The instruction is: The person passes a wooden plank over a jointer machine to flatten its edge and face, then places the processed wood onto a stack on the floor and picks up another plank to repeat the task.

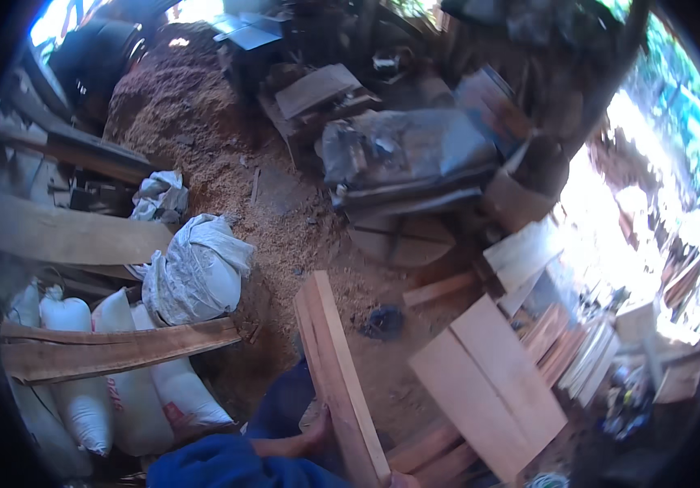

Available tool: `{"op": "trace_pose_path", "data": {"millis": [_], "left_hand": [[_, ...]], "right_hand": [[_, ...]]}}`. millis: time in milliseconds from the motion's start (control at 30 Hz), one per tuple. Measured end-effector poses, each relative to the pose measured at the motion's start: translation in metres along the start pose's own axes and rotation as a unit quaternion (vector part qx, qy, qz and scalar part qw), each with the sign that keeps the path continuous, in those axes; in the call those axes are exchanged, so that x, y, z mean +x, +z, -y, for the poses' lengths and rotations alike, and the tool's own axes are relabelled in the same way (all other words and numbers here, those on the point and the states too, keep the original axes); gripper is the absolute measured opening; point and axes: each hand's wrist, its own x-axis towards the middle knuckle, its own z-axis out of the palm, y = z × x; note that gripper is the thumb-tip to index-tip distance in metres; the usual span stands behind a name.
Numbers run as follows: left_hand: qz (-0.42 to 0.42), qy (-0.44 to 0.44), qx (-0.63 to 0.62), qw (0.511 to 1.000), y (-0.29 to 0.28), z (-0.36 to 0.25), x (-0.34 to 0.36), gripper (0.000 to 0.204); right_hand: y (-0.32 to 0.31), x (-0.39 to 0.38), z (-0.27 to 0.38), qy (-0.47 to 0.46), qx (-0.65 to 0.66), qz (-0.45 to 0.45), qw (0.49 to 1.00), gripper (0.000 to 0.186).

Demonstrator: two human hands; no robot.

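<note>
— Your left hand (316,433) is gripping a wooden beam (336,366), which is slanting upward over the floor (285,244), left of pale boards (514,370).
— And your right hand (403,481)?
— It is showing only partly beside the beam's lower end; whether it is gripping, I cannot tell.

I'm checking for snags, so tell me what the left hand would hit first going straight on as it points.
The wooden beam: the left hand points rightward and already seems to rest against its side, though exact contact is hard to judge in this one view.
</note>
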Motion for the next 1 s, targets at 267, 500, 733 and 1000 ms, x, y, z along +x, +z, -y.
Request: {"op": "trace_pose_path", "data": {"millis": [267,500,733,1000], "left_hand": [[0.252,-0.134,-0.258,0.923,-0.019,-0.277,0.053,0.092],[0.291,0.064,-0.31,0.903,-0.055,-0.531,0.125,0.09],[0.342,0.148,-0.349,0.86,-0.052,-0.772,0.225,0.073],[0.126,0.294,-0.253,0.913,-0.082,-1.06,0.301,0.063]], "right_hand": [[-0.057,0.033,0.307,-0.044,-0.193,-0.191,0.961,0.071],[-0.068,0.028,0.483,-0.064,-0.275,-0.296,0.912,0.071],[-0.091,0.126,0.631,-0.215,-0.341,-0.449,0.798,0.07],[-0.171,0.264,0.91,-0.224,-0.282,-0.426,0.83,0.072]]}}
